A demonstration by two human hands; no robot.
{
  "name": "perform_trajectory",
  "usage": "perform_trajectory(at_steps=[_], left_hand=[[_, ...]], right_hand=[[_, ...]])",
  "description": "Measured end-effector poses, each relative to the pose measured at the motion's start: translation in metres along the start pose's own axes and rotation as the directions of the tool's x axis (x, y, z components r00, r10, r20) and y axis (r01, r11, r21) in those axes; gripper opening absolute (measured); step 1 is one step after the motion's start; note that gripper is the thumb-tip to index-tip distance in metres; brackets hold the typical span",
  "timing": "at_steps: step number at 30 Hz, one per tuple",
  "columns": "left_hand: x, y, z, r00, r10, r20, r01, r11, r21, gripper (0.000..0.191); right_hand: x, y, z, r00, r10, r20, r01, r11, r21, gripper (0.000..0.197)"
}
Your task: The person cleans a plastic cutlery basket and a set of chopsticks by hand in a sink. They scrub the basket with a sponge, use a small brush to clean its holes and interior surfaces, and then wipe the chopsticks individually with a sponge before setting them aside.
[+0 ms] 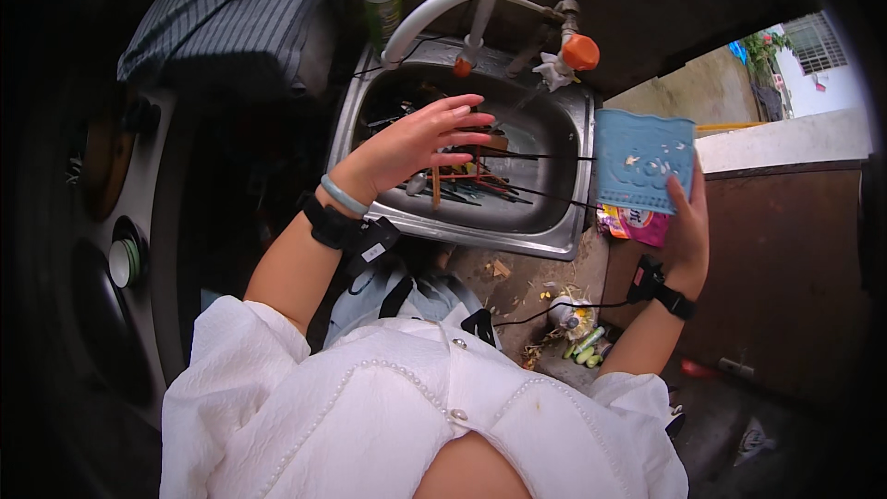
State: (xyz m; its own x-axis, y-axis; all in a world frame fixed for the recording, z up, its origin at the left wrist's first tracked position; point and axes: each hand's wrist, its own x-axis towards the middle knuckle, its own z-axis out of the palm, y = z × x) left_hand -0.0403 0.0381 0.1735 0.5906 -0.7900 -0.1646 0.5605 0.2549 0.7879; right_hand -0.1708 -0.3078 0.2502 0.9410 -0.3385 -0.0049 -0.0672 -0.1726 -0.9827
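Note:
My right hand (686, 222) grips a light blue embossed container (644, 161) at its lower right side, just beyond the right rim of a stainless steel sink (554, 222). Above the sink's left part is my left hand (433, 135), fingers apart and holding nothing. Below it in the basin lie chopsticks (509, 194), a spoon (416, 184) and other utensils, partly hidden by the hand. Water runs thinly into the basin near a tap with an orange handle (581, 53). A white curved spout (443, 3) arches over the back left of the sink.
A green-capped bottle (382, 7) stands behind the sink. Left of it is a box-shaped thing under a striped cloth (229, 28). A pink packet (644, 225) lies below the blue container. Bowls (125, 262) sit at the far left. Green vegetables (589, 350) lie on the floor.

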Motion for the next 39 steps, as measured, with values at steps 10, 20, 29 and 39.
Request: perform_trajectory(at_steps=[10,20,29,39], left_hand=[[0.0,-0.048,-0.014,0.985,0.154,-0.08,0.107,-0.175,0.979,0.068],[-0.013,-0.069,0.023,0.895,0.066,-0.44,0.417,-0.47,0.778,0.049],[0.014,-0.068,0.039,0.983,-0.101,-0.154,0.165,0.854,0.492,0.069],[0.007,-0.059,0.086,0.98,0.161,-0.119,-0.103,0.916,0.388,0.058]], right_hand=[[0.005,0.019,0.002,0.997,0.041,0.069,-0.022,0.967,-0.255,0.06],[0.051,0.085,-0.073,0.959,0.028,0.282,0.112,0.877,-0.467,0.063],[0.036,0.074,-0.12,0.974,-0.005,0.226,-0.001,1.0,0.028,0.058],[0.003,0.029,-0.092,0.959,-0.17,0.227,0.009,0.818,0.575,0.06]])
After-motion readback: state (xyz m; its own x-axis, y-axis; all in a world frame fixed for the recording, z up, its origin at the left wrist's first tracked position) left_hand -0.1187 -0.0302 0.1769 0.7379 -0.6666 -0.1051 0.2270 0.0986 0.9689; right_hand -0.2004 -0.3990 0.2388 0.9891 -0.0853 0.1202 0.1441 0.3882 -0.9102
